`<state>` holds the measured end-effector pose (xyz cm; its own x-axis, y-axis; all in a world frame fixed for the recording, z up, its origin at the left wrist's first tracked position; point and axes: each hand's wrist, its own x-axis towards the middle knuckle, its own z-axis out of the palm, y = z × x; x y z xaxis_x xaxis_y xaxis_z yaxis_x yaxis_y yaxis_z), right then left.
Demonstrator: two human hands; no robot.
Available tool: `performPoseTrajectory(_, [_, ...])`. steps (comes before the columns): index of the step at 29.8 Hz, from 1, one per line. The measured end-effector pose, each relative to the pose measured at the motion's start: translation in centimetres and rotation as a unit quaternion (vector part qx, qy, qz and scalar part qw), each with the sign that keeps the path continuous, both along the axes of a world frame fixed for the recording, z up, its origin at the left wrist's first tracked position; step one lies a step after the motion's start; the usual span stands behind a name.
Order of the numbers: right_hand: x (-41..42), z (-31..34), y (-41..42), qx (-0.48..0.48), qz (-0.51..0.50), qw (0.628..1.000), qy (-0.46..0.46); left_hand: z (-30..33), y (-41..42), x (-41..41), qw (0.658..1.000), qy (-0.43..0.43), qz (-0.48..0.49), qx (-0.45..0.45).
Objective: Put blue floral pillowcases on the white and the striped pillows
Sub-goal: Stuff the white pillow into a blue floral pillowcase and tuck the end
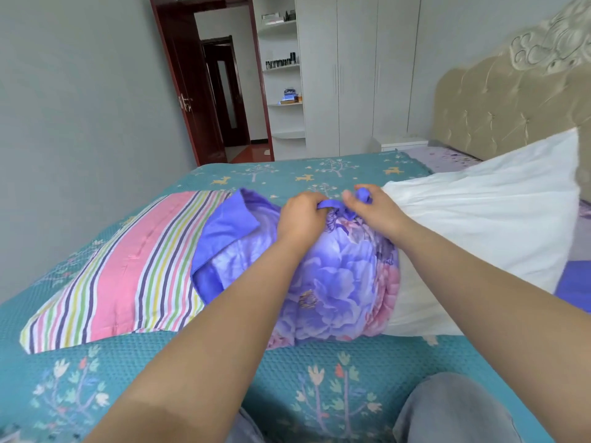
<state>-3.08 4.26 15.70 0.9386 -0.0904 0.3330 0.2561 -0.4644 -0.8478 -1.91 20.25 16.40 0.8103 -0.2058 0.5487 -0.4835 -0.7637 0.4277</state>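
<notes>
A blue floral pillowcase (332,282) is bunched over the near end of the white pillow (486,219), which lies tilted on the bed toward the headboard. My left hand (300,219) grips a plain blue strip of the pillowcase's edge. My right hand (371,209) pinches another blue strip just beside it, at the top of the bunched fabric. A plain blue flap (224,219) of the case hangs out to the left. The striped pillow (121,270), pink with coloured stripes, lies flat at the left, partly under that flap.
A teal bedspread (287,372) with tree and deer prints covers the bed. My knees (454,410) rest on it at the bottom. A padded beige headboard (511,103) stands at right. White wardrobes (358,75), open shelves and a dark red door (192,100) lie beyond.
</notes>
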Motion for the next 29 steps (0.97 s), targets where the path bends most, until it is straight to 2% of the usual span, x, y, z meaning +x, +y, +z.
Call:
performPoseTrajectory(2, [0.4, -0.7, -0.3, -0.17, -0.029, 0.984, 0.032, -0.6, 0.8, 0.1, 1.0, -0.016, -0.005, -0.025])
performPoseTrajectory(3, [0.7, -0.7, -0.6, -0.222, -0.071, 0.972, 0.039, -0.8, 1.1, -0.1, 0.998, -0.051, -0.012, -0.02])
performPoseTrajectory(4, [1.0, -0.6, -0.9, -0.23, -0.121, 0.965, 0.033, -1.0, 1.5, -0.1, 0.994, -0.11, -0.012, 0.001])
performPoseTrajectory(6, [1.1, -0.2, -1.9, -0.179, -0.193, 0.964, 0.026, -1.5, 3.1, -0.1, 0.973, -0.227, 0.027, 0.044])
performPoseTrajectory(8, [1.4, -0.1, -2.7, -0.158, -0.221, 0.962, 0.02, -1.7, 5.5, 0.2, 0.959, -0.261, 0.093, 0.064])
performPoseTrajectory(10, [1.5, -0.1, -2.7, -0.173, -0.232, 0.957, 0.007, -1.6, 8.3, 1.0, 0.953, -0.237, 0.182, 0.057])
performPoseTrajectory(12, [1.5, -0.2, -2.3, -0.19, -0.242, 0.951, -0.003, -1.4, 11.1, 1.8, 0.949, -0.223, 0.222, -0.025])
performPoseTrajectory(14, [1.4, -0.5, -1.8, -0.206, -0.263, 0.942, -0.016, -0.8, 13.0, 2.4, 0.955, -0.164, 0.199, -0.147])
performPoseTrajectory(16, [1.2, -1.0, -1.4, -0.242, -0.289, 0.925, -0.038, -0.3, 13.6, 2.7, 0.965, -0.058, 0.133, -0.22])
performPoseTrajectory(18, [1.1, -1.5, -1.1, -0.27, -0.302, 0.911, -0.073, -0.1, 13.7, 3.1, 0.951, 0.045, 0.108, -0.286])
performPoseTrajectory(20, [1.0, -1.9, -1.0, -0.239, -0.302, 0.919, -0.082, 0.2, 13.6, 3.3, 0.925, 0.084, 0.127, -0.348])
performPoseTrajectory(22, [1.1, -2.1, -1.2, -0.156, -0.304, 0.938, -0.065, 0.3, 13.5, 3.4, 0.923, 0.106, 0.131, -0.347])
performPoseTrajectory(25, [1.6, -2.4, -1.7, -0.059, -0.301, 0.951, -0.033, 0.2, 12.8, 2.9, 0.936, 0.151, 0.117, -0.296])
performPoseTrajectory(29, [2.5, -2.5, -2.7, -0.005, -0.274, 0.962, 0.009, 0.1, 11.7, 2.5, 0.969, 0.065, 0.054, -0.232])
